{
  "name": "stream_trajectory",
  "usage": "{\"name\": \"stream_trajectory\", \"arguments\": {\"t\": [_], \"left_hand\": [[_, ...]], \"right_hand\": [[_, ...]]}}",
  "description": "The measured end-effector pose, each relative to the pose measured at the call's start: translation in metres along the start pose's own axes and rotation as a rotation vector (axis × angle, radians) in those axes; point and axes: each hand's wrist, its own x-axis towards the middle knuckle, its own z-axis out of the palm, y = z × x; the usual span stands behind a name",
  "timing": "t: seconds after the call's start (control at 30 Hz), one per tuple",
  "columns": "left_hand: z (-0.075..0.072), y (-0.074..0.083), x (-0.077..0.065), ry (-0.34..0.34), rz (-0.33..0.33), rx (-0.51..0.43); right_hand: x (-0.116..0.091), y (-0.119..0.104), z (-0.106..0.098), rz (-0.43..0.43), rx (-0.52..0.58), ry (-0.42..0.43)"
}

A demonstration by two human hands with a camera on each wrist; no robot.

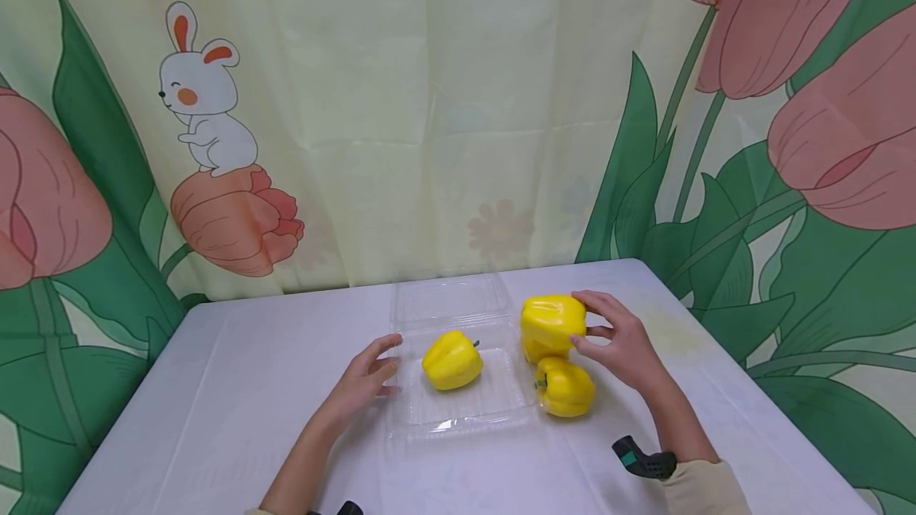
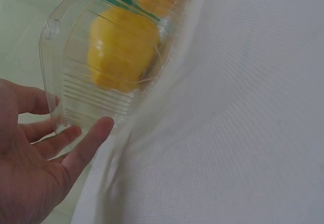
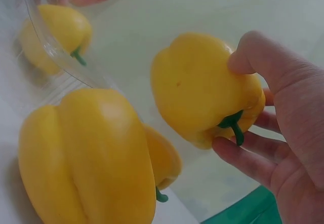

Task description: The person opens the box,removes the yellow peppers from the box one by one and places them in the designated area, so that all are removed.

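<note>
A yellow bell pepper point(image 1: 553, 318) is held by my right hand point(image 1: 621, 340), thumb and fingers pinching its sides. In the right wrist view this pepper point(image 3: 195, 84) hangs above the others, its green stem toward my fingers. My left hand point(image 1: 368, 376) is at the left edge of a clear plastic container point(image 1: 501, 404), fingers loosely spread. The left wrist view shows its fingertips right at the container's wall point(image 2: 76, 100). Inside the container lies another yellow bell pepper point(image 1: 452, 360).
Just right of the container, one yellow bell pepper point(image 1: 565, 388) lies on the white-covered table point(image 1: 265, 388). Another point(image 1: 545, 346) is partly hidden beneath the held one. The container's clear lid point(image 1: 451, 300) lies folded back toward the printed curtain point(image 1: 372, 118).
</note>
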Motion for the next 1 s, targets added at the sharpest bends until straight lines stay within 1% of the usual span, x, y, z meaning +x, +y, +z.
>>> {"name": "stream_trajectory", "arguments": {"t": [0.37, 0.7, 1.0], "left_hand": [[0.001, 0.001, 0.002, 0.022, -0.027, -0.003], [0.0, -0.002, 0.004, 0.015, -0.024, -0.009], [0.001, -0.001, 0.003, 0.018, -0.023, -0.006]], "right_hand": [[0.001, 0.009, -0.001, 0.01, 0.003, 0.014], [0.0, 0.014, -0.001, 0.019, 0.0, 0.028], [0.0, 0.012, -0.003, 0.03, 0.019, 0.031]]}}
